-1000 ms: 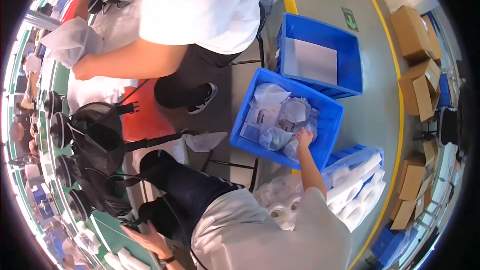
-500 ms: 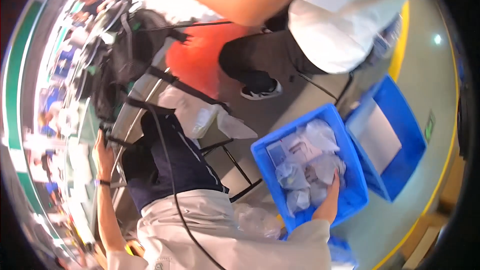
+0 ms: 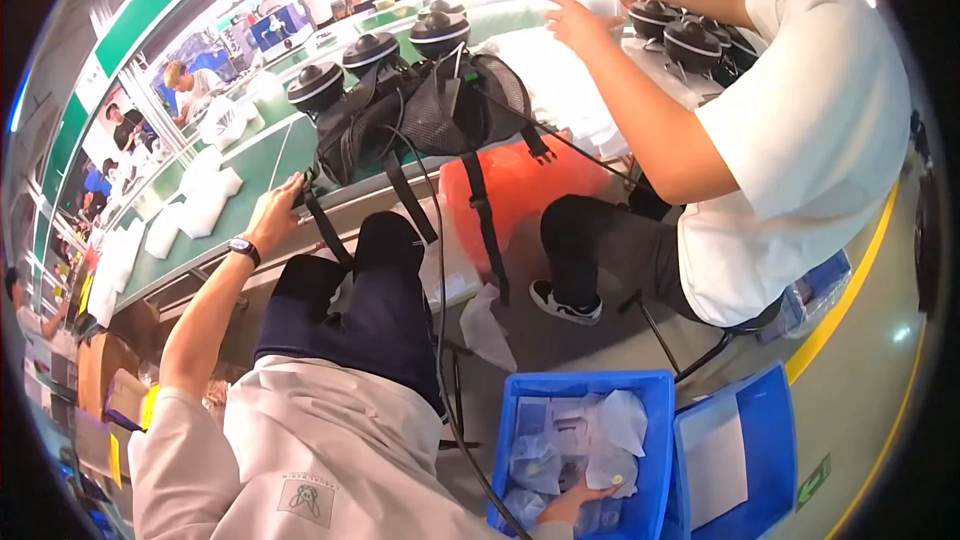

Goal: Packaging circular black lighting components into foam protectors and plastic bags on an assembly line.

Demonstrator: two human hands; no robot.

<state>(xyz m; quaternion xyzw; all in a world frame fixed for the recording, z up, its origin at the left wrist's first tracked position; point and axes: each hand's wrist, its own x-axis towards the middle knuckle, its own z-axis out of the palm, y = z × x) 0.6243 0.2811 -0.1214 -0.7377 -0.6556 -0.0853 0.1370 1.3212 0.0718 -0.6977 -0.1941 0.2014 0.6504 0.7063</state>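
Observation:
My left hand (image 3: 275, 212) rests at the near edge of the green conveyor table (image 3: 262, 152), fingers stretched out beside a black strap. A black mesh bag (image 3: 425, 115) with hanging straps lies at that edge. Low on the right, my right hand (image 3: 572, 502) is inside a blue bin (image 3: 658, 440), its fingers closed at a translucent plastic bag (image 3: 612, 468). What is inside the bag is hard to make out. Other bagged pieces (image 3: 535, 462) lie around it in the bin.
A co-worker (image 3: 770, 150) in a white shirt sits at the right, arms over the table. Round black devices (image 3: 372, 52) stand behind the mesh bag. A second blue bin (image 3: 782, 440) holds a white sheet. Below the table hangs an orange-red bag (image 3: 520, 190); a cable (image 3: 440, 310) crosses my lap.
My view has swung up and left, bringing the table and the co-worker's arms into sight. My right hand remains in the bin among the bags; my left hand stays at the table edge.

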